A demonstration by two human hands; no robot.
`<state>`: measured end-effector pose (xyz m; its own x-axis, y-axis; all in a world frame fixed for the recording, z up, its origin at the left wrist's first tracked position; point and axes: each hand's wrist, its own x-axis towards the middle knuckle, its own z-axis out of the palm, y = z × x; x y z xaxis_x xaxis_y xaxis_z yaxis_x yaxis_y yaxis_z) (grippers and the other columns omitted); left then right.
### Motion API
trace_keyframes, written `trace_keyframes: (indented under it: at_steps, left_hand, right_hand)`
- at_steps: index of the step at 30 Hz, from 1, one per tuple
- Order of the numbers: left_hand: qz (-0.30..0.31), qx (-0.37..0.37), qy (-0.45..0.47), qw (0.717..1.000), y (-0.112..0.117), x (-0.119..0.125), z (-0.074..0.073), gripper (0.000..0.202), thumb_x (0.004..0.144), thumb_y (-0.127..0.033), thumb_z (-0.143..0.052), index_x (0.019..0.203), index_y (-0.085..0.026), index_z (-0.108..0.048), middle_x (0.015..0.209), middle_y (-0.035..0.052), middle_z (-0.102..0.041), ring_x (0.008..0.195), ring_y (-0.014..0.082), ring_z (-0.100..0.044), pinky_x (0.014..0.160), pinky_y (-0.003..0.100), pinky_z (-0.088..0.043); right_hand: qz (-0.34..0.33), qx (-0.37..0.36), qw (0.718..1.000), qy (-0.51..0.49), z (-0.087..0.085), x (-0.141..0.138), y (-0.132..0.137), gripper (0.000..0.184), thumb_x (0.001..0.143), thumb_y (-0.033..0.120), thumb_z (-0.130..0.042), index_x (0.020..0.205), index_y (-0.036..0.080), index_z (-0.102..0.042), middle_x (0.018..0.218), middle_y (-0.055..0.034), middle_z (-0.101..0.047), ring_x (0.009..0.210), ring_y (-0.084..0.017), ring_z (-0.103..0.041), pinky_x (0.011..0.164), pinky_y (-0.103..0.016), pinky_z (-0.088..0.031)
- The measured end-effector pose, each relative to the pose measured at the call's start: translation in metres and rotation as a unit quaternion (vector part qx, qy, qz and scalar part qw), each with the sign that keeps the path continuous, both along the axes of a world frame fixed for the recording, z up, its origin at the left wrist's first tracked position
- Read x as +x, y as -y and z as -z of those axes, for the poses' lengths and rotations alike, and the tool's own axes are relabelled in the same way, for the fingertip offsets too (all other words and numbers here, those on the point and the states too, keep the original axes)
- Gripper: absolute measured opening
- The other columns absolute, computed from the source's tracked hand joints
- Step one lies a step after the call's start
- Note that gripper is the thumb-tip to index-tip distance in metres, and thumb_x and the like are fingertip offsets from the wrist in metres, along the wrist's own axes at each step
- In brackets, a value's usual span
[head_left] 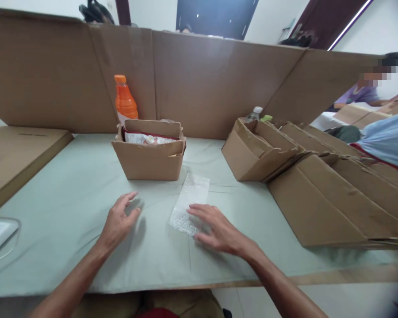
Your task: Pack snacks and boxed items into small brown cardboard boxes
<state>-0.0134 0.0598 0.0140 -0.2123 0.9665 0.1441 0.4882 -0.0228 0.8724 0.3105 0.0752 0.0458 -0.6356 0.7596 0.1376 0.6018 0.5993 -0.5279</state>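
Observation:
A sheet or pouch of clear bubble wrap lies flat on the pale green cloth of the table. My right hand is over its lower right part, fingers apart; whether they touch it I cannot tell. To the left, my left hand hovers above the cloth with thumb and fingers spread and nothing between them. Beyond both hands stands an open cardboard box holding packets with white and red print. An orange bottle with an orange cap rises behind that box.
Several open cardboard bins line the right side. Bottle tops, one with a white cap, show behind them. A large flat carton lies at left, near a white device. A tall cardboard partition closes the back; a person sits beyond.

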Motion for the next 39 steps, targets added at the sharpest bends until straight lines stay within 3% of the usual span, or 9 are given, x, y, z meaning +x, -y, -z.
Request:
trace_keyframes:
  at_steps: [6,11,16,20,24,28,33,36,39]
  left_hand:
    - [0.209,0.098,-0.12,0.965,0.034,0.026,0.003,0.044,0.082,-0.01,-0.05,0.121,-0.022,-0.067,0.129,0.0097,-0.067,0.124,0.0257,-0.059,0.106,0.048,-0.05]
    - [0.284,0.086,-0.131,0.946,0.053,0.045,-0.012,0.069,0.079,-0.008,-0.052,0.146,-0.023,-0.046,0.145,0.0095,-0.056,0.137,0.0254,-0.048,0.112,0.047,-0.046]
    - [0.266,-0.005,-0.089,0.96,0.058,0.066,-0.011,0.049,0.09,-0.021,-0.051,0.139,-0.019,-0.054,0.117,0.0096,-0.071,0.102,0.0213,-0.067,0.093,0.037,-0.055]
    - [0.247,-0.062,-0.116,0.96,0.039,0.081,-0.01,0.05,0.089,-0.021,-0.049,0.139,-0.016,-0.054,0.093,0.0055,-0.072,0.079,0.0198,-0.066,0.077,0.033,-0.054]
    - [0.254,-0.099,-0.179,0.945,0.023,0.086,-0.011,0.057,0.088,-0.019,-0.05,0.144,-0.016,-0.048,0.085,0.0022,-0.071,0.072,0.0188,-0.064,0.072,0.032,-0.051]
    - [0.224,-0.037,-0.2,0.953,0.023,0.084,-0.006,0.053,0.088,-0.02,-0.05,0.142,-0.017,-0.05,0.097,0.006,-0.071,0.083,0.0209,-0.067,0.079,0.035,-0.054]
    - [0.241,0.124,-0.194,0.943,0.045,0.073,-0.007,0.046,0.088,-0.027,-0.061,0.133,-0.021,-0.057,0.132,0.0146,-0.062,0.121,0.0298,-0.058,0.101,0.047,-0.049]
    - [0.282,0.12,-0.164,0.938,0.059,0.069,-0.007,0.038,0.09,-0.019,-0.056,0.128,-0.021,-0.061,0.112,0.0097,-0.072,0.1,0.0237,-0.066,0.09,0.041,-0.053]
    - [0.242,0.071,-0.134,0.958,0.064,0.069,-0.004,0.033,0.092,-0.018,-0.051,0.122,-0.02,-0.064,0.101,0.0072,-0.076,0.084,0.0197,-0.068,0.079,0.034,-0.055]
  right_hand:
    - [0.031,0.133,0.991,0.014,0.03,-0.012,0.031,0.028,0.094,0.011,-0.049,0.113,0.018,-0.069,0.124,-0.0138,-0.07,0.116,-0.028,-0.063,0.094,-0.048,-0.05]
    - [0.053,0.017,0.995,-0.077,0.015,-0.02,0.037,0.02,0.099,0.022,-0.052,0.108,0.021,-0.07,0.104,-0.0058,-0.077,0.095,-0.021,-0.07,0.086,-0.037,-0.053]
    - [0.091,-0.131,0.979,-0.128,0.006,-0.016,0.048,0.018,0.097,0.027,-0.054,0.103,0.022,-0.07,0.092,-0.001,-0.076,0.081,-0.016,-0.07,0.072,-0.027,-0.054]
    - [0.184,0.069,0.969,-0.152,0.01,-0.01,0.058,0.021,0.094,0.02,-0.06,0.114,0.022,-0.065,0.104,-0.0053,-0.074,0.093,-0.02,-0.069,0.083,-0.033,-0.054]
    - [0.117,0.206,0.966,-0.103,0.01,-0.012,0.072,0.025,0.092,0.013,-0.06,0.115,0.021,-0.063,0.105,-0.0073,-0.072,0.098,-0.022,-0.066,0.085,-0.038,-0.051]
    - [0.072,0.161,0.984,0.006,0.018,-0.02,0.069,0.026,0.091,0.015,-0.061,0.116,0.02,-0.065,0.12,-0.0114,-0.07,0.109,-0.028,-0.063,0.09,-0.045,-0.048]
    - [0.067,0.118,0.99,-0.026,0.025,-0.021,0.056,0.026,0.097,0.01,-0.05,0.112,0.021,-0.068,0.111,-0.0089,-0.075,0.102,-0.024,-0.066,0.088,-0.043,-0.049]
    - [0.058,0.033,0.995,-0.071,0.02,-0.019,0.056,0.024,0.098,0.015,-0.05,0.112,0.023,-0.068,0.103,-0.0057,-0.077,0.095,-0.021,-0.069,0.085,-0.038,-0.052]
    - [0.083,-0.015,0.99,-0.111,0.015,-0.017,0.06,0.022,0.098,0.019,-0.054,0.114,0.023,-0.067,0.107,-0.0048,-0.076,0.098,-0.019,-0.07,0.086,-0.033,-0.055]
